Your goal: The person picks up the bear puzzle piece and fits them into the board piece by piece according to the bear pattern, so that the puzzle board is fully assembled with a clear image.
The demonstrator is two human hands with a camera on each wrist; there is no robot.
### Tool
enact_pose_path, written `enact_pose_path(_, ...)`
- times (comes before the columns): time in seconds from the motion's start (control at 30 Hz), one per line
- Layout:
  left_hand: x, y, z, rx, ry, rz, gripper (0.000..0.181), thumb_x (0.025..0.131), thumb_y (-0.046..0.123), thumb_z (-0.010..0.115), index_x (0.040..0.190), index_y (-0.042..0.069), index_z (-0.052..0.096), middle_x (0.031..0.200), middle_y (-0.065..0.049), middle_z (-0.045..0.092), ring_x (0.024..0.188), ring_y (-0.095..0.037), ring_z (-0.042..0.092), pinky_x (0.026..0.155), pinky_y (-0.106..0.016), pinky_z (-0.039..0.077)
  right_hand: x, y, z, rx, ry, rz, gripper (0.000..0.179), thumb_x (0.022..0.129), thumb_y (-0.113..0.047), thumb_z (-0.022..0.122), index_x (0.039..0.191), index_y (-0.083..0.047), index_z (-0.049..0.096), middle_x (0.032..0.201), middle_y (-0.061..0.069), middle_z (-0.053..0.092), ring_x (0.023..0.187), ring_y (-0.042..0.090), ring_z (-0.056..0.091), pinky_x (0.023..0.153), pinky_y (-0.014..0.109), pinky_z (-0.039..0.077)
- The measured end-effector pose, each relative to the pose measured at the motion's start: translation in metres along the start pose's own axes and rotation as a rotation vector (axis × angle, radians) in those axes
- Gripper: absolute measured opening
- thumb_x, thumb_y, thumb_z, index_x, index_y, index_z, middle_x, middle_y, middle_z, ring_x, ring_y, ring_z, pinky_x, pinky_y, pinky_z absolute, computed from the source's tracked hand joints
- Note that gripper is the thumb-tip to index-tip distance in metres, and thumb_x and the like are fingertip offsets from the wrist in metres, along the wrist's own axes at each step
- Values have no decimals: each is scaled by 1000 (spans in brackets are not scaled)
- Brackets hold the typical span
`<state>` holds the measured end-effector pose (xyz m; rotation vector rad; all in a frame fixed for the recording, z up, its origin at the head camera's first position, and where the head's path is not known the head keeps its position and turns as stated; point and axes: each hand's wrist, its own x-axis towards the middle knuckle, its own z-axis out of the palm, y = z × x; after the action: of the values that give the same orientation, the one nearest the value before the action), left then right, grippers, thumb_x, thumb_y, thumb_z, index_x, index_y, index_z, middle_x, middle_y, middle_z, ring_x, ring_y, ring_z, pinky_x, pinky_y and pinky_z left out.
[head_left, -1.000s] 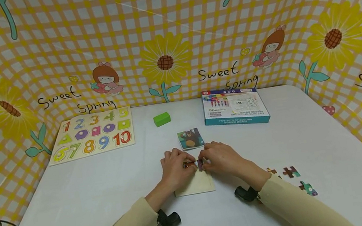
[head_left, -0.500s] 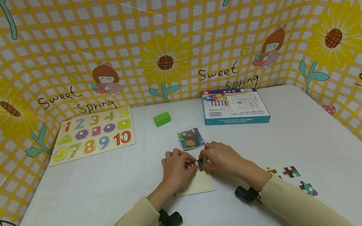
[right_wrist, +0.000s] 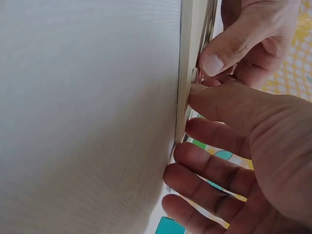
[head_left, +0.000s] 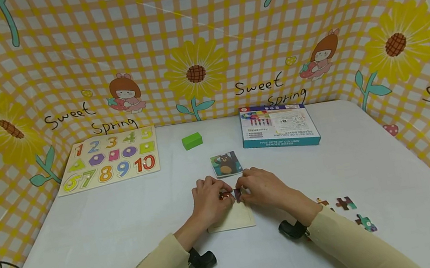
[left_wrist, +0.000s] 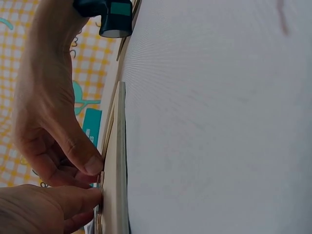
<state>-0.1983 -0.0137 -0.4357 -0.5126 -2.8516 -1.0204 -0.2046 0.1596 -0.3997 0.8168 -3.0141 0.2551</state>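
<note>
Both hands meet over a pale wooden puzzle tray (head_left: 233, 219) at the middle of the table. My left hand (head_left: 210, 201) pinches a reddish-brown jigsaw piece (head_left: 226, 195) at the tray's far part. Opposite it, my right hand (head_left: 264, 186) has thumb and fingertips on a dark purple-brown jigsaw piece (head_left: 238, 195), with a small pale gap between the two pieces. In the right wrist view the left thumb and right thumb are close together at the tray edge (right_wrist: 187, 58). Fingers cover much of both pieces. Just beyond the hands lies a bear picture card (head_left: 226, 164).
Loose jigsaw pieces (head_left: 345, 203) lie right of the right forearm, partly hidden by it. Farther back are a number board (head_left: 108, 161), a green block (head_left: 192, 141) and a teal-edged box (head_left: 279, 126). A checked cloth (head_left: 188, 24) rises behind the table.
The left hand has shifted very slightly to the right, and the visible gap between the pieces looks a little different. The right hand holds its place.
</note>
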Motion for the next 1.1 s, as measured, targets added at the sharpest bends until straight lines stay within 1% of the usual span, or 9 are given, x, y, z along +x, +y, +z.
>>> enact_pose_path(0.2, -3, 0, -7, -8, 12, -1, 17, 79, 24, 71, 95, 19, 70, 101, -4, 55, 98, -23, 41, 86, -45, 31, 0, 0, -1, 0, 0, -3, 20, 77, -27, 76, 94, -16, 72, 80, -2, 59, 73, 12, 46, 65, 26, 37)
enact_pose_path(0.37, -9, -4, -16, -17, 9, -12, 18, 79, 23, 72, 96, 17, 71, 102, -5, 56, 98, -24, 41, 86, -46, 31, 0, -1, 0, 2, 2, 0, 20, 77, -24, 75, 95, -16, 73, 80, -2, 59, 74, 12, 47, 65, 26, 39)
enact_pose_path(0.53, -17, -12, -25, -33, -6, -29, 21, 77, 20, 72, 97, 16, 71, 102, -5, 57, 100, -24, 42, 84, -44, 31, 1, 0, 1, 3, -4, 5, 20, 77, -25, 75, 95, -17, 73, 82, -2, 60, 75, 12, 47, 66, 27, 40)
enact_pose_path(0.77, -30, -27, -36, -71, -42, -41, 25, 74, 16, 74, 99, 18, 70, 108, -5, 57, 105, -25, 42, 90, -46, 34, 1, -1, 1, 14, -19, 21, 18, 78, -24, 75, 94, -17, 73, 81, -3, 59, 75, 12, 47, 65, 27, 40)
enact_pose_path(0.93, -37, -37, -40, -97, -57, -17, 34, 73, 14, 76, 107, 15, 68, 115, -6, 58, 109, -27, 43, 91, -44, 36, 0, 0, 1, 11, -8, 15, 18, 77, -23, 75, 94, -16, 73, 81, -3, 59, 75, 12, 47, 65, 26, 40)
enact_pose_path(1.1, -41, -42, -41, -110, -89, -5, 40, 74, 15, 78, 113, 13, 66, 123, -5, 57, 112, -25, 42, 93, -42, 36, 0, 0, 0, 14, -4, 15, 20, 77, -25, 75, 95, -16, 73, 81, -3, 59, 75, 12, 47, 65, 26, 40)
